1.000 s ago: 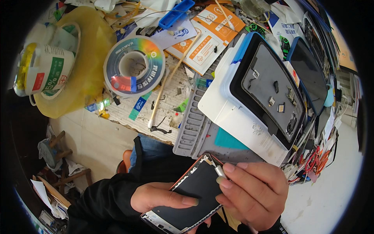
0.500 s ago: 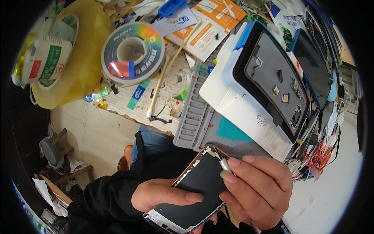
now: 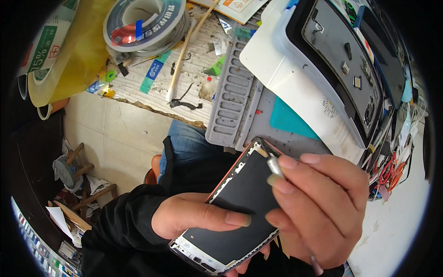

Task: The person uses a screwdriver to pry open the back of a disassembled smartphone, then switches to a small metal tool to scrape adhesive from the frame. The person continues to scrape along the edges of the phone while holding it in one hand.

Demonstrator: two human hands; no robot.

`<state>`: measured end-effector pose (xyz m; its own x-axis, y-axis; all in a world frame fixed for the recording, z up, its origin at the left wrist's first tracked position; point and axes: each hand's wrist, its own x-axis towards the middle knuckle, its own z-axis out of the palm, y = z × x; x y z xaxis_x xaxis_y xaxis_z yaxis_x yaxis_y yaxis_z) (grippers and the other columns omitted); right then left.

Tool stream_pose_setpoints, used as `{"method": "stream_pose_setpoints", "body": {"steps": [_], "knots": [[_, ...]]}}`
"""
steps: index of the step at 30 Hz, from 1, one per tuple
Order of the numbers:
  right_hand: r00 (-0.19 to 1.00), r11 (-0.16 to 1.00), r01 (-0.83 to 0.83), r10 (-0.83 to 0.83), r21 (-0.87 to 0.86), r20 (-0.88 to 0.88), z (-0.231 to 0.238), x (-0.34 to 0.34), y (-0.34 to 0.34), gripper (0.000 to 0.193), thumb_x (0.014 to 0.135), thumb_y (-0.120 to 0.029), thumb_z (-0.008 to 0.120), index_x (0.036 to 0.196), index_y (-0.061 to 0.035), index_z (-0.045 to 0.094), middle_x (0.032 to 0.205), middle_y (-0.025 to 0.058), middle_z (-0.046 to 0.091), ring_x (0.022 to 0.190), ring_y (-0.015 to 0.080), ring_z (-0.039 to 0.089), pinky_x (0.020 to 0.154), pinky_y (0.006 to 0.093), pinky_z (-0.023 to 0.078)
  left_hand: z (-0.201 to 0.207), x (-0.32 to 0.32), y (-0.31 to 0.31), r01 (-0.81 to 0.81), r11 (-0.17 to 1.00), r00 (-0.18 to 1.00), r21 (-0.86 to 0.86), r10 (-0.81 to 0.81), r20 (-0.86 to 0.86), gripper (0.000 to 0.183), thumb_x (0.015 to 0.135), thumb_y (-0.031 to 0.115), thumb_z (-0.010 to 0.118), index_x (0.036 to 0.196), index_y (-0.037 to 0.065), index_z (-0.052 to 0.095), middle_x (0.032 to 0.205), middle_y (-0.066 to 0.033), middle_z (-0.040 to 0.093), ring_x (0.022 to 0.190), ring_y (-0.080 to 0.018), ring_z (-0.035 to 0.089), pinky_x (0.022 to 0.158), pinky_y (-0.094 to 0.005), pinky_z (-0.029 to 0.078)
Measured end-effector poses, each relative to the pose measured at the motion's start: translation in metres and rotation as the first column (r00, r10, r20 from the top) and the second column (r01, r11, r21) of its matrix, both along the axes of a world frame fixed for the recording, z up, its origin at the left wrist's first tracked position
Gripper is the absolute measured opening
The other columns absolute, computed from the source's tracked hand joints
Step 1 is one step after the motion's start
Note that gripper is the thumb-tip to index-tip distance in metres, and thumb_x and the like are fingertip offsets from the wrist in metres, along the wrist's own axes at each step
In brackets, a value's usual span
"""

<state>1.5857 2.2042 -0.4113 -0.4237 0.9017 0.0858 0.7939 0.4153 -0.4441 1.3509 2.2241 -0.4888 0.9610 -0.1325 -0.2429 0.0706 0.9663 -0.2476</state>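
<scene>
The floor (image 3: 122, 124) shows as pale open tile on the left, between the front edge of the surface (image 3: 131, 87) and the person's dark left sleeve (image 3: 124, 217). That edge slants down to the grey slotted mat (image 3: 258, 122). A white box (image 3: 277, 69) crowds the mat's right side, leaving a narrow bare band around a teal sheet (image 3: 290, 115). The phone (image 3: 242, 189) is held in front of the surface, tilted, its top end overlapping the mat's near edge in the view.

Two hands work on this one phone. The left hand (image 3: 203, 214) grips it, thumb across the dark face, other fingers beneath. The right hand (image 3: 325, 207) pinches one slim silver-ended tool (image 3: 275, 167), its tip at the phone's top corner; whether it touches cannot be told. One grey panel (image 3: 330, 37) lies over the box, two small squarish metallic parts on it. Farther left are one spool (image 3: 159, 32), one cotton swab (image 3: 180, 64) and one black strip (image 3: 187, 105).

Compared with half a second ago, phone and hands sit higher and farther right in view, and the spool is now cut by the upper edge. Both grips and the tool's corner are unchanged.
</scene>
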Motion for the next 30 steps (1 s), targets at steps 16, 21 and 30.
{"method": "stream_pose_setpoints", "body": {"steps": [16,21,30], "knots": [[0.943,0.831,-0.232,0.320,0.506,-0.094,-0.062,0.042,0.005,0.025,0.085,-0.014,0.080,0.105,0.0004,0.079,0.110,0.0122,0.078,0.104,0.0292,0.070,0.089,0.0332,0.057,-0.009,0.007,-0.010,-0.007,1.000,0.991,-0.012,0.009,0.133,0.061,0.110,0.044,0.046,0.140,-0.009,0.055,0.122,-0.0264,0.068,0.103,-0.0343,0.072,0.092,-0.0432,0.060],[0.951,0.841,-0.233,0.301,0.488,-0.065,-0.044,0.021,0.021,0.026,0.084,-0.014,0.080,0.105,0.0008,0.079,0.111,0.0128,0.078,0.106,0.0298,0.070,0.089,0.0350,0.058,0.000,0.003,-0.012,-0.069,0.996,0.997,0.056,0.067,0.028,0.059,0.109,0.038,0.044,0.130,-0.015,0.059,0.110,-0.0302,0.071,0.093,-0.0393,0.075,0.085,-0.0440,0.063],[0.999,0.999,0.039,-0.040,-0.030,-0.032,0.004,-0.002,-0.014,0.029,0.096,-0.027,0.074,0.106,0.0005,0.075,0.107,0.0169,0.077,0.101,0.0335,0.068,0.086,0.0410,0.058,-0.005,0.004,-0.011,-0.095,0.989,0.994,0.109,0.088,0.065,0.058,0.108,0.041,0.045,0.128,-0.011,0.061,0.108,-0.0279,0.071,0.092,-0.0371,0.076,0.084,-0.0416,0.062]]}}
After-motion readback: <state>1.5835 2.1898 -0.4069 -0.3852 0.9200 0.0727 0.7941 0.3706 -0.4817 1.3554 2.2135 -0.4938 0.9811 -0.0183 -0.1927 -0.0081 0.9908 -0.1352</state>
